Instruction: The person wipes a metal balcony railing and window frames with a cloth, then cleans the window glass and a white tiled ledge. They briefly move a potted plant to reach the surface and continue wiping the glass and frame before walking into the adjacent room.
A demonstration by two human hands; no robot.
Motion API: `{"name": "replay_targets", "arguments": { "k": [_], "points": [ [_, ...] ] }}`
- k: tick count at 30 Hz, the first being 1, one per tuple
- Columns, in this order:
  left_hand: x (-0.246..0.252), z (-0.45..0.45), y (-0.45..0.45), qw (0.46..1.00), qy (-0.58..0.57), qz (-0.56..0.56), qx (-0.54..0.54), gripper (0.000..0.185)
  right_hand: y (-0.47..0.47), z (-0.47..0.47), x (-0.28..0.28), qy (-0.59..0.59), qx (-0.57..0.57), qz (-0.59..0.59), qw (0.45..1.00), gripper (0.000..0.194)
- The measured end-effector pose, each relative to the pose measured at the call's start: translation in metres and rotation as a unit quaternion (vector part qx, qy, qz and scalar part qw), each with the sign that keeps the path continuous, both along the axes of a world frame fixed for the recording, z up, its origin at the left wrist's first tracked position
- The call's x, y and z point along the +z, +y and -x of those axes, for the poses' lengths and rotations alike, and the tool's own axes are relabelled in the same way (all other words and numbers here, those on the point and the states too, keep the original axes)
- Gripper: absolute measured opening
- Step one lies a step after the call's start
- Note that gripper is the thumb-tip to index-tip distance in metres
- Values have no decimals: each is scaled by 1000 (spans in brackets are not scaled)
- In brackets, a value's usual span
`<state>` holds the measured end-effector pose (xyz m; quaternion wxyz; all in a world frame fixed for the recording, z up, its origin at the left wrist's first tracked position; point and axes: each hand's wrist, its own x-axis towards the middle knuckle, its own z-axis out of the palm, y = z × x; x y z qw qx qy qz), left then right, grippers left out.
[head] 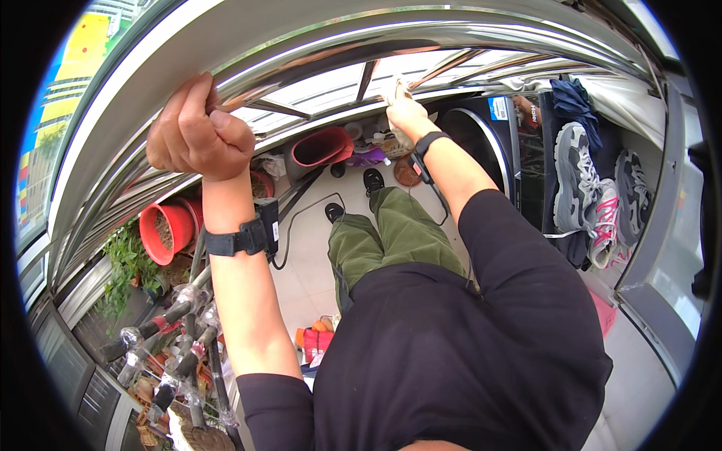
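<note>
My left hand (197, 132) is raised at the upper left with its fingers curled, close against the shiny metal window railing (316, 53). Whether anything is inside those fingers is hidden. Farther right, my right hand (407, 115) is shut on a pale, crumpled cloth (398, 135), part of which hangs below the palm. The cloth's upper end reaches the bars by the window. Both wrists wear black straps; a small device with a cable sits at each.
Red plant pots (166, 234) and a leafy plant (124, 270) stand at left, above a taped pole rack (186, 315). A red-rimmed bucket (318, 147) is ahead. At right, sneakers (575, 175) lie atop a black front-loading washing machine (496, 135). A cable loops over the tiled floor.
</note>
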<state>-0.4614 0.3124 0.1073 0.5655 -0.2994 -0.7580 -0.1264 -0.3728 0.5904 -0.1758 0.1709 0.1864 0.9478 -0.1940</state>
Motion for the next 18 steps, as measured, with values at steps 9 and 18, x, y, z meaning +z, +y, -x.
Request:
{"name": "replay_targets", "arguments": {
  "k": [9, 18],
  "points": [
    [2, 2, -2, 1000, 8, 5, -12, 25, 9, -8, -13, 15, -45, 61, 997, 60],
    [0, 0, -2, 1000, 7, -5, 16, 24, 53, -62, -21, 1, 36, -55, 998, 54]
  ]
}}
